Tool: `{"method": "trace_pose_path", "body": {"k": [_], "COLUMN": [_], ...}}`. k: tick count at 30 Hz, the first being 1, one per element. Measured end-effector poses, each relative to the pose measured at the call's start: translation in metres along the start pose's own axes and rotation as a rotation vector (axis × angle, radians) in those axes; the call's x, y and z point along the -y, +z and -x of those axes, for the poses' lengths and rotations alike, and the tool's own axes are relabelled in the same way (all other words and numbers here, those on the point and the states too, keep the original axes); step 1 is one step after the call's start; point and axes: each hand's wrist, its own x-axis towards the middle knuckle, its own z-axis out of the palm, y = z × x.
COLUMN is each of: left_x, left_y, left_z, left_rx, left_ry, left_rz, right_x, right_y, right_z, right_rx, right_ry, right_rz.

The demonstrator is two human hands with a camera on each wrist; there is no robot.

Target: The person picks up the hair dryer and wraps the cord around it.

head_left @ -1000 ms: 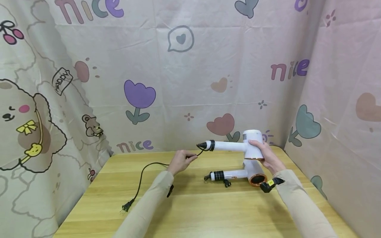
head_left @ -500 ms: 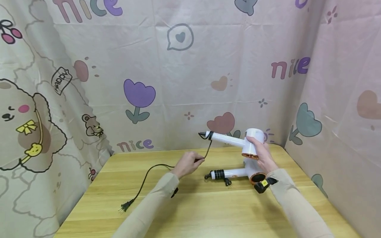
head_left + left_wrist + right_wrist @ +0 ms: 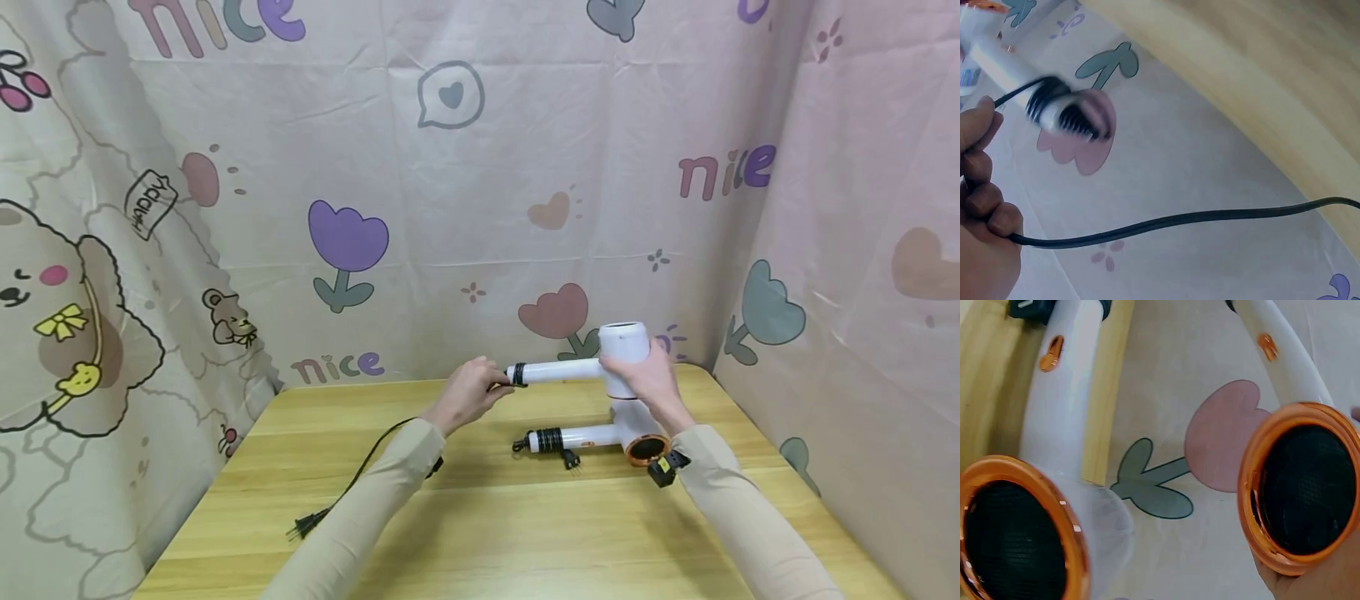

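Note:
My right hand (image 3: 654, 377) grips the head of a white hair dryer (image 3: 562, 371) and holds it above the table, handle toward the left. Its orange-rimmed end (image 3: 1300, 487) faces the right wrist view. Several turns of black cord wrap the handle's end. My left hand (image 3: 470, 392) is at that end with fingers curled round the black cord (image 3: 1179, 220); the cord runs taut from its thumb to the wrapped turns. The loose length trails down to a two-prong plug (image 3: 306, 523) at the table's left. Below the held dryer lies a second white hair dryer (image 3: 592, 437), its cord coiled on its handle.
The wooden table (image 3: 525, 533) ends at a printed curtain (image 3: 450, 208) behind it, with more curtain at both sides. The second dryer's small plug (image 3: 572, 460) lies beside its handle.
My left hand has moved round near the handle's end, drawing the cord along. The held dryer tipped up at the handle, then levelled and shifted slightly left. The loose plug slid a little left.

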Motion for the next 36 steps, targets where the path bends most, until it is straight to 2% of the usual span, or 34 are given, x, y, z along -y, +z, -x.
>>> {"method": "trace_pose_path", "body": {"k": [5,8,13,21,25,30,33,36], "left_x": [0.004,0.007,0.014,0.028,0.033,0.037,0.040,0.042], "left_y": [-0.008,-0.011,-0.014,-0.016,-0.015,-0.014,-0.015,-0.018], "left_z": [-0.005,-0.006,-0.007,-0.009,-0.010,-0.012,-0.015,-0.017], "left_rx": [-0.065,-0.067,-0.080,-0.115,-0.086,-0.037,-0.052,-0.104], "left_ry": [-0.025,-0.038,-0.050,-0.157,-0.203,-0.240,-0.273,-0.306], "left_rz": [-0.008,-0.003,0.012,0.075,0.083,0.122,0.171,0.226], "right_x": [0.004,0.006,0.009,0.012,0.015,0.018,0.020,0.022], "right_y": [0.000,-0.001,-0.002,-0.003,-0.004,-0.008,-0.013,-0.019], "right_z": [-0.001,-0.003,-0.006,-0.008,-0.009,-0.010,-0.012,-0.014], "right_rx": [0.110,0.147,0.212,0.273,0.292,0.340,0.350,0.361], "right_ry": [-0.077,-0.124,-0.177,-0.151,-0.164,-0.137,-0.127,-0.122], "right_rz": [0.065,0.084,0.054,0.017,0.017,0.010,0.030,0.042]}}
